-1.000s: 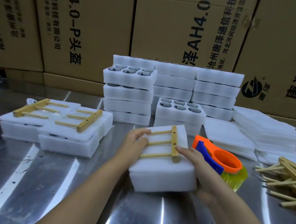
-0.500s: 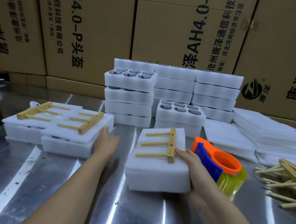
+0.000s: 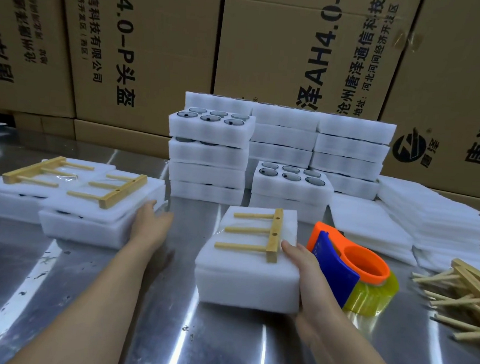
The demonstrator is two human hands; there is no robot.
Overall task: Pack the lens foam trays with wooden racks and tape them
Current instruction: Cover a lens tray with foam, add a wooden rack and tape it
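A white foam tray pack lies in front of me on the steel table, with a wooden rack resting on its top. My right hand grips the pack's right side, thumb on the top edge. My left hand is off to the left, fingers spread against the right end of another foam pack that carries its own wooden rack. An orange and blue tape dispenser with yellowish tape sits just right of my right hand.
A third racked foam pack lies at far left. Stacks of foam trays with lenses stand behind, thin foam sheets at right, loose wooden racks at far right. Cardboard boxes wall the back.
My left hand left the front pack and moved left to the neighbouring racked pack. The front pack shifted slightly left under my right hand.
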